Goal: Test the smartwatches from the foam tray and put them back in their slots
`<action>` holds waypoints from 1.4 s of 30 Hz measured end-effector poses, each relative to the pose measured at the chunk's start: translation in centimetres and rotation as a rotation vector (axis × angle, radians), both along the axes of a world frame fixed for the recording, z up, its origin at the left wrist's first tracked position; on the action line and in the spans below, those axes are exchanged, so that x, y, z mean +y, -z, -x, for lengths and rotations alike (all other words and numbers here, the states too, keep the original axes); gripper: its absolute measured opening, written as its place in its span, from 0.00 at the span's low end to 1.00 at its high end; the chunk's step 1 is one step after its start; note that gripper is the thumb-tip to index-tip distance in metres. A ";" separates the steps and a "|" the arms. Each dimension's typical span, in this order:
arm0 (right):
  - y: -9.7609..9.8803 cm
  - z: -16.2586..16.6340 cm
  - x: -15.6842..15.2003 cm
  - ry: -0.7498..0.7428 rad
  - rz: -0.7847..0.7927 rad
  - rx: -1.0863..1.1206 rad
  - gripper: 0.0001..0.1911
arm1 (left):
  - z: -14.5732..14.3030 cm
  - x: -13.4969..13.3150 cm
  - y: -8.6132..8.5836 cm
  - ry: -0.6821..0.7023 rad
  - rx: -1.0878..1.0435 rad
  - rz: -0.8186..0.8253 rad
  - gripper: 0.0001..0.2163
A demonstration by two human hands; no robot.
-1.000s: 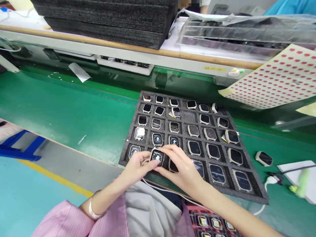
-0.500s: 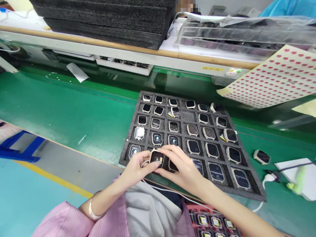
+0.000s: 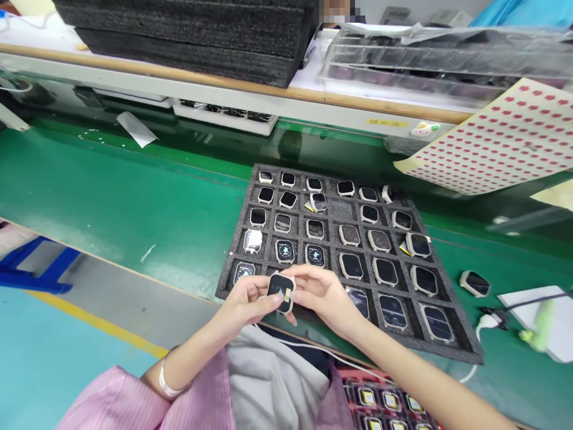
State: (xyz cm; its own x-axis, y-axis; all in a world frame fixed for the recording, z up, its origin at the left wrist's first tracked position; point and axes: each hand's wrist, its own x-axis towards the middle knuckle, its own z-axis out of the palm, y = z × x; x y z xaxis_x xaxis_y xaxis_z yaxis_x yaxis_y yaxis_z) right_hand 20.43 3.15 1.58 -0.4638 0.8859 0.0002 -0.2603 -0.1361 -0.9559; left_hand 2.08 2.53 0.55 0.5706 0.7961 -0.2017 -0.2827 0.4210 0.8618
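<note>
Between my two hands is a smartwatch case [image 3: 278, 288] without a strap, its dark screen tilted up and a small pale sticker on it. My left hand [image 3: 250, 300] grips its left side, the thumb lying on the screen. Fingers of my right hand [image 3: 324, 295] close on its right edge, thumb on the front. A white cable [image 3: 308, 345] runs below my hands across my lap; its end near the watch is hidden. Just beyond my hands lies a grey foam tray [image 3: 342, 210] with watch cases in its compartments, a few with lit screens.
One loose watch case [image 3: 475, 283] rests on the green table [image 3: 134, 197] right of the tray. Beside it are a cable plug [image 3: 490, 321] and a white block [image 3: 553, 334]. A red tray [image 3: 351, 375] sits low by my lap. Black foam [image 3: 192, 42] is stacked on the shelf.
The watch has tipped and turned slightly in my hands. My right hand has shifted from reaching over its top to gripping its right edge. The tray stays in place.
</note>
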 end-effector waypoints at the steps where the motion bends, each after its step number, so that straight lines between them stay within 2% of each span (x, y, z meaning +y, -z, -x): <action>1: 0.4 0.3 -0.1 -0.005 0.062 0.056 0.13 | 0.1 0.1 0.1 0.014 0.000 0.005 0.18; 4: 0.9 0.8 -0.3 0.016 0.111 0.106 0.14 | 0.4 0.1 0.5 0.036 0.002 0.018 0.18; 7: 0.7 0.5 -0.1 0.044 0.057 0.045 0.14 | 0.4 0.1 0.5 0.038 0.004 0.013 0.19; 14: -1.2 -1.4 1.0 0.022 -0.349 -0.351 0.13 | -0.5 -0.1 -0.3 -0.069 0.005 -0.017 0.14; 20: -2.5 -1.6 0.2 0.023 -0.618 -0.616 0.18 | -0.7 -0.3 0.1 -0.145 0.128 -0.088 0.11; 23: -2.3 -1.2 -0.3 0.036 -0.721 -0.737 0.23 | -0.9 -0.3 0.5 -0.133 0.180 -0.104 0.12; 26: -2.2 -1.0 -0.5 0.089 -0.831 -0.913 0.21 | -1.0 -0.7 0.7 -0.100 0.256 -0.136 0.13; 29: -2.4 -1.1 0.0 0.112 -0.817 -0.869 0.15 | -0.5 -1.6 0.6 -0.035 0.301 -0.145 0.15; 31: -2.3 -1.3 0.5 0.166 -0.745 -0.792 0.14 | 0.1 -2.4 0.6 0.030 0.282 -0.103 0.15; 33: -1.8 -1.3 0.8 0.209 -0.713 -0.804 0.15 | 0.7 -3.1 0.5 0.044 0.254 -0.058 0.13; 36: -0.7 -0.9 0.7 0.133 -0.783 -0.969 0.20 | 1.6 -3.8 0.5 -0.033 0.257 -0.013 0.14; 39: -0.8 -0.9 0.1 0.019 -0.884 -1.127 0.25 | 2.0 -3.6 0.3 -0.065 0.289 0.013 0.17; 42: -2.1 -2.2 -0.6 -0.038 -0.922 -1.279 0.17 | 1.6 -3.0 -0.1 0.008 0.251 -0.029 0.18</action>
State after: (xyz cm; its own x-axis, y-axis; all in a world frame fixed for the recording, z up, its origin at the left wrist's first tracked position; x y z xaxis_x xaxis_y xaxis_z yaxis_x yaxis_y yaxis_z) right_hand 22.60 2.53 3.67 -0.6011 0.7904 0.1178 0.7417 0.6067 -0.2861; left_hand 0.45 -0.45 0.63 0.5122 0.7991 -0.3147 -0.0554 0.3963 0.9164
